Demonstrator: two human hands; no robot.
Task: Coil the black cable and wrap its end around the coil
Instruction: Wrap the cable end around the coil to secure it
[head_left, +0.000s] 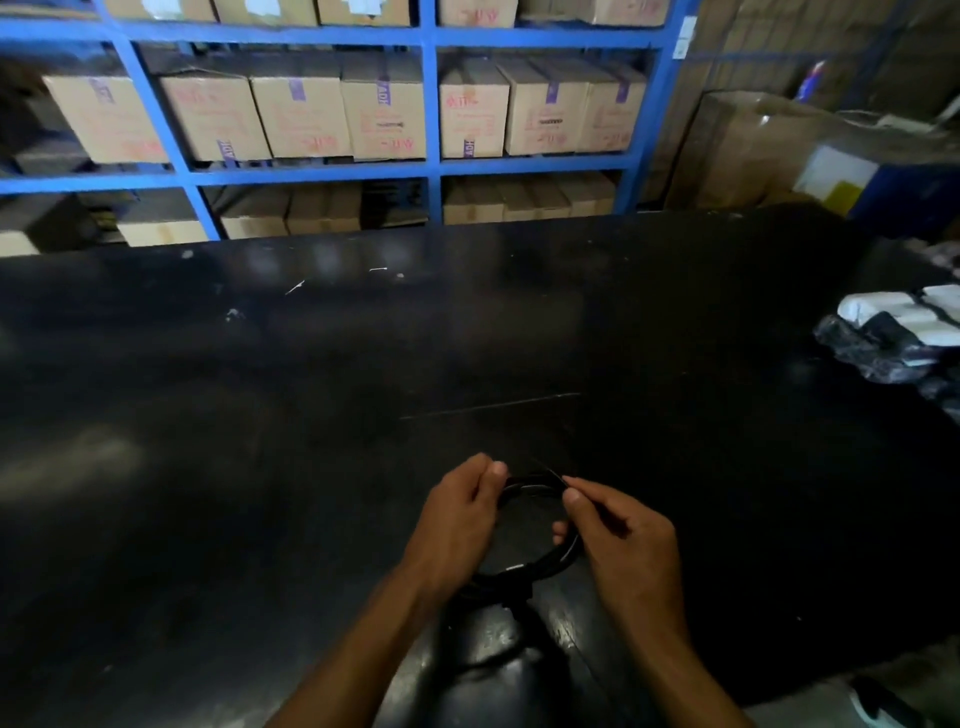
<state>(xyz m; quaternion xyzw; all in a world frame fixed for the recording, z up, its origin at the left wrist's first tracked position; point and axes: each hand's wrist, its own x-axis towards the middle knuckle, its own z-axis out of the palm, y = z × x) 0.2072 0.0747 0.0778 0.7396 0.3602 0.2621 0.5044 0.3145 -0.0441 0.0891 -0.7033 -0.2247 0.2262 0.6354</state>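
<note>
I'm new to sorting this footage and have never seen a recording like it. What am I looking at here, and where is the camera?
There is no machine here: a person wears one camera on the head, looking forward and down. Both bare hands hold a coiled black cable above a dark table. The left hand grips the coil's left side; the right hand pinches it at the upper right. Some plastic-wrapped bundles lie at the table's right edge. Behind stands a blue rack of cardboard boxes.
</note>
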